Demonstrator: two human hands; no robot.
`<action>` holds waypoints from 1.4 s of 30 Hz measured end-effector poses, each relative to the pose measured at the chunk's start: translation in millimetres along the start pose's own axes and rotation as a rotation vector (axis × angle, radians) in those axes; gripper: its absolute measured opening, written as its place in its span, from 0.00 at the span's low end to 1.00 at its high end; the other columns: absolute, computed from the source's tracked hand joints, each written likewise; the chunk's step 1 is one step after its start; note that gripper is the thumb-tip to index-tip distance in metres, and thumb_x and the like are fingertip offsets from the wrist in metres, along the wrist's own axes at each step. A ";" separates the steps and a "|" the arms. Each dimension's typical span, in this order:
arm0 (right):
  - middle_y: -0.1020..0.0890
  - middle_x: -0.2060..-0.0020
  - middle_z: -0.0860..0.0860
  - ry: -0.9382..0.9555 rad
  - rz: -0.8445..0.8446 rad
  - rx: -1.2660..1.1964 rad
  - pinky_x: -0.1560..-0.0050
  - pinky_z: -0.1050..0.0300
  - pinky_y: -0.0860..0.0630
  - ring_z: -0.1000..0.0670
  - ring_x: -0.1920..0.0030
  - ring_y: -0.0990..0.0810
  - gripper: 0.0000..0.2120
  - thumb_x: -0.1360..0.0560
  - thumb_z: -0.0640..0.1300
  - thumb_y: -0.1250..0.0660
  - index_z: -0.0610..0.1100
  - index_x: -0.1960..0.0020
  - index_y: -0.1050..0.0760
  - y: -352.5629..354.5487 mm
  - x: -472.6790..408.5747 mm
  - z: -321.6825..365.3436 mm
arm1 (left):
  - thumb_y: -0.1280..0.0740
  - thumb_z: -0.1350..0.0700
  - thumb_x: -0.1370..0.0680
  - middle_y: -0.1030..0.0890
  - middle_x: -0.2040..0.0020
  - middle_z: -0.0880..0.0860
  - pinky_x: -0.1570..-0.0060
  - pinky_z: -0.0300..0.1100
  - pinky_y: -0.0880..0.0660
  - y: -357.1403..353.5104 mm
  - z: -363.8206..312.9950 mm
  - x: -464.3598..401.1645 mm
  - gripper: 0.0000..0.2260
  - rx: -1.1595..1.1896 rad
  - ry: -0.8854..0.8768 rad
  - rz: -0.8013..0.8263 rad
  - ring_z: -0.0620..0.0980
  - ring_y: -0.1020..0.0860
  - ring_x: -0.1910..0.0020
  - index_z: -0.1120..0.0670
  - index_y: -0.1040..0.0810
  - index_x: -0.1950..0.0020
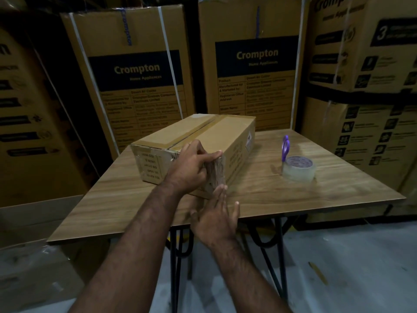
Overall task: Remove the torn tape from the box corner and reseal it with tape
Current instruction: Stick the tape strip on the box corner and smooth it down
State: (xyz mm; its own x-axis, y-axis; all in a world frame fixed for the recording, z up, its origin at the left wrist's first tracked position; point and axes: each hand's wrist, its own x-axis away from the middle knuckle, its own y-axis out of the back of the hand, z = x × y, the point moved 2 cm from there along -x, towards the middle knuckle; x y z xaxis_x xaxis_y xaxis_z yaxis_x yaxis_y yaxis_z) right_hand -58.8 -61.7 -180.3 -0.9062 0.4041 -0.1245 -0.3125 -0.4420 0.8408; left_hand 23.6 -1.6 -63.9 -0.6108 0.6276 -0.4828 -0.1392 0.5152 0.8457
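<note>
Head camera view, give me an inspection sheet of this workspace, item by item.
Surface: wooden table on black metal legs, with bare areas at the front and the right.
Job's things: cardboard box lying on the table; torn tape crumpled at its near corner; clear tape roll flat on the table right of the box; purple scissors standing in the roll's core.
Clutter: nothing seen.
Hands: left hand gripping the box's near corner at the tape; right hand open, fingertips at the lower corner.
Cables: nothing seen.
Surroundings: tall Crompton cartons stacked behind and beside the table; grey floor below.
</note>
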 end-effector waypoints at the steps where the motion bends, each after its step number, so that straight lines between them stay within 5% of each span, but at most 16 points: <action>1: 0.62 0.18 0.40 -0.007 0.008 0.005 0.22 0.35 0.66 0.46 0.16 0.58 0.48 0.20 0.62 0.45 0.34 0.20 0.70 1.6 0.1 -1.1 | 0.38 0.55 0.23 0.30 0.46 0.51 0.42 0.58 0.26 0.4 -0.2 0.4 0.24 0.004 0.004 0.003 0.52 0.32 0.43 0.42 0.23 0.28; 6: 0.45 0.17 0.44 -0.062 -0.029 -0.067 0.21 0.35 0.63 0.47 0.17 0.52 0.47 0.23 0.61 0.37 0.36 0.18 0.56 16.9 -1.8 -13.6 | 0.37 0.57 0.24 0.31 0.47 0.50 0.42 0.58 0.26 -1.9 1.5 0.0 0.25 0.016 0.008 -0.008 0.52 0.32 0.44 0.42 0.24 0.28; 12: 0.65 0.17 0.46 0.052 -0.083 -0.289 0.18 0.45 0.58 0.46 0.17 0.58 0.55 0.23 0.58 0.34 0.42 0.20 0.74 24.0 -15.0 8.1 | 0.35 0.60 0.24 0.32 0.46 0.49 0.41 0.55 0.27 -6.0 3.1 0.7 0.26 0.028 0.006 -0.019 0.51 0.33 0.44 0.43 0.25 0.27; 16: 0.65 0.17 0.45 0.001 -0.151 -0.260 0.18 0.47 0.59 0.49 0.17 0.59 0.58 0.26 0.53 0.31 0.41 0.21 0.76 9.4 -18.2 12.9 | 0.35 0.60 0.22 0.33 0.44 0.50 0.40 0.50 0.28 -6.3 -0.3 3.1 0.26 0.024 0.030 -0.005 0.49 0.35 0.43 0.43 0.27 0.25; 27: 0.52 0.17 0.39 -0.082 0.084 0.197 0.26 0.28 0.71 0.44 0.16 0.56 0.57 0.25 0.73 0.45 0.30 0.20 0.63 19.9 -15.7 -7.2 | 0.37 0.67 0.23 0.26 0.36 0.47 0.29 0.53 0.30 2.1 10.0 13.5 0.27 0.124 0.044 0.015 0.49 0.30 0.34 0.47 0.25 0.26; 31: 0.58 0.17 0.41 0.012 -0.132 -0.019 0.21 0.37 0.64 0.44 0.17 0.59 0.62 0.28 0.64 0.30 0.35 0.20 0.71 40.3 -19.8 5.7 | 0.36 0.65 0.23 0.26 0.36 0.47 0.30 0.54 0.30 2.4 7.6 13.7 0.26 0.127 0.048 0.027 0.49 0.30 0.34 0.46 0.24 0.27; 34: 0.60 0.17 0.42 0.159 -0.272 -0.199 0.18 0.43 0.58 0.45 0.16 0.55 0.64 0.30 0.57 0.27 0.39 0.22 0.77 42.9 -30.6 23.1 | 0.37 0.57 0.24 0.24 0.37 0.48 0.32 0.57 0.29 2.7 7.2 12.7 0.23 0.152 0.039 0.019 0.51 0.29 0.35 0.48 0.22 0.28; 38: 0.63 0.17 0.43 0.120 -0.254 -0.245 0.18 0.43 0.52 0.45 0.17 0.52 0.68 0.30 0.58 0.25 0.43 0.25 0.83 26.9 -31.6 23.4 | 0.35 0.61 0.23 0.25 0.37 0.48 0.32 0.57 0.28 -0.4 8.4 13.2 0.23 0.167 0.058 0.011 0.51 0.30 0.35 0.48 0.22 0.29; 42: 0.57 0.16 0.43 0.080 -0.167 -0.149 0.18 0.44 0.55 0.46 0.17 0.47 0.69 0.29 0.59 0.26 0.45 0.29 0.88 24.1 -27.1 6.1 | 0.36 0.67 0.24 0.27 0.41 0.45 0.34 0.55 0.26 2.3 6.2 11.2 0.26 0.190 0.062 0.000 0.50 0.29 0.37 0.47 0.21 0.30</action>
State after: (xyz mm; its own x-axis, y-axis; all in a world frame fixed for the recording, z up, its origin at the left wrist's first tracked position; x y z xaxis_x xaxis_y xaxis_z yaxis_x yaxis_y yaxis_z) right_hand -40.0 -78.3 -153.4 -0.8560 0.4196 -0.3019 -0.4936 -0.4902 0.7184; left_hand 21.3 10.3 -68.7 -0.6584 0.5932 -0.4632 0.0064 0.6198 0.7847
